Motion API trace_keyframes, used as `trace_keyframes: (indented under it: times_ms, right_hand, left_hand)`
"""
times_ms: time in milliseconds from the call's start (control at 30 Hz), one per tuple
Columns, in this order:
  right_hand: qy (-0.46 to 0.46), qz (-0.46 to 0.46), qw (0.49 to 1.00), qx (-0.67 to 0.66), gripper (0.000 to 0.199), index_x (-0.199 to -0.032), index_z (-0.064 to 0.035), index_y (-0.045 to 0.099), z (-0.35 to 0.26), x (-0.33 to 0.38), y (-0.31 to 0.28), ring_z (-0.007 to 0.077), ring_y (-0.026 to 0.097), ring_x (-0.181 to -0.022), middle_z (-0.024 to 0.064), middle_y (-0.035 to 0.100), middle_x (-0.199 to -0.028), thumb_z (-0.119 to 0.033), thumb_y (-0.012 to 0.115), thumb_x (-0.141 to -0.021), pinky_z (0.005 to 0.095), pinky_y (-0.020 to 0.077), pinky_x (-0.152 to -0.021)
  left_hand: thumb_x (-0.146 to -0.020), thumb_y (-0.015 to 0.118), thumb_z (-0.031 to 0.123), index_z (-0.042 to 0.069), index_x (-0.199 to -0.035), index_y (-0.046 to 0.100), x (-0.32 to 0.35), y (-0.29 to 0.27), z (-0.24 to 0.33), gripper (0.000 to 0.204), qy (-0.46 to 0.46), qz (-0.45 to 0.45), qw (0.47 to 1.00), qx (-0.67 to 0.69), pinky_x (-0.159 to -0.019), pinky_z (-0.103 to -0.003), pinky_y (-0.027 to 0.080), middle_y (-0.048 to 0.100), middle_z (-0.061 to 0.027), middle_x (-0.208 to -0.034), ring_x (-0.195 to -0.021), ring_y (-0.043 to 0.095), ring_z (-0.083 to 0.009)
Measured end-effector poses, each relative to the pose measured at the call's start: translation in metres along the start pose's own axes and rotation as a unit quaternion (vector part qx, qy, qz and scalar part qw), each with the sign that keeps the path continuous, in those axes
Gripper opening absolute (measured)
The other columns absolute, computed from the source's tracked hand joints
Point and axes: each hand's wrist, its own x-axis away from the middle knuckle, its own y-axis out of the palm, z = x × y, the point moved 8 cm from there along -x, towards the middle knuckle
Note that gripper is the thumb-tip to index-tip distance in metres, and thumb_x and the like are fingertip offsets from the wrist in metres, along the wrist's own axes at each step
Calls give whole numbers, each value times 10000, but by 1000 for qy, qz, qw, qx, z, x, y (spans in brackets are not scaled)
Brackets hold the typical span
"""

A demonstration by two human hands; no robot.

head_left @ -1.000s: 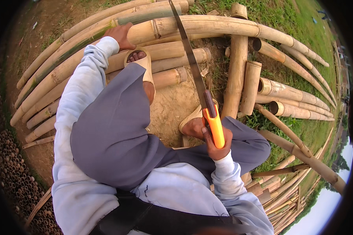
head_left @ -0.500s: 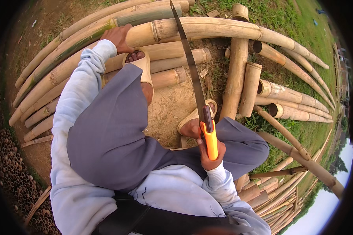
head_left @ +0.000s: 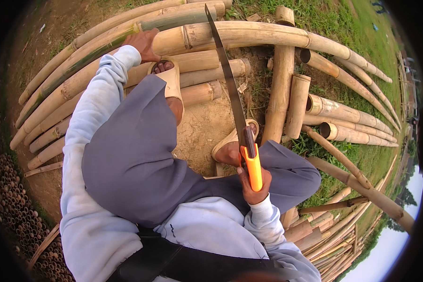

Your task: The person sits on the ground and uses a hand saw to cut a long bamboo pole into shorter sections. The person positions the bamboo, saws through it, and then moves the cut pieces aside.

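Observation:
My right hand [head_left: 258, 185] is closed round the orange handle [head_left: 253, 168] of a hand saw. Its long dark blade [head_left: 230, 80] reaches away from me and lies across a thick tan bamboo pole [head_left: 263, 34], just right of a node. Whether the teeth have cut into the pole cannot be seen. My left hand [head_left: 143, 44] grips the same pole left of the blade, fingers over its far side. Under the right part of the pole, an upright-looking bamboo post [head_left: 282, 89] runs toward me, with a short bamboo piece [head_left: 298, 107] beside it.
Several bamboo poles [head_left: 56, 96] lie side by side at the left. Cut bamboo lengths [head_left: 199, 94] rest near my sandalled feet. More hollow poles [head_left: 348, 110] stretch over grass at the right. Stacked bamboo ends [head_left: 19, 207] fill the lower left, and slanting poles [head_left: 362, 188] stand lower right.

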Motion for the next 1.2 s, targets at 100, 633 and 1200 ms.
trace_keyframes:
  times_ms: [100,633,1200]
  right_hand:
    - [-24,7,997,-72,100,-931,44,663,-4,-39,10,103,591,-654,61,646,-716,-45,687,-892,264,485,-628]
    - [25,-4,1000,10,36,-903,28,644,8,8,-5,116,568,-617,30,584,-661,-2,657,-888,271,485,-633]
    - [16,-12,999,29,112,-985,49,656,1,8,-5,110,602,-668,70,652,-754,-18,655,-896,279,495,-643]
  left_hand:
    - [-670,790,432,76,-1267,523,-3,5,-1,745,-40,-54,998,11,-875,-495,533,685,-206,-1123,-1027,662,-404]
    - [-624,805,393,106,-1332,507,2,4,-1,820,-38,0,999,15,-899,-492,514,677,-228,-1095,-1038,645,-415]
    - [-665,785,433,85,-1194,536,-2,5,1,681,-7,-27,999,35,-904,-491,522,694,-204,-1071,-1033,655,-406]
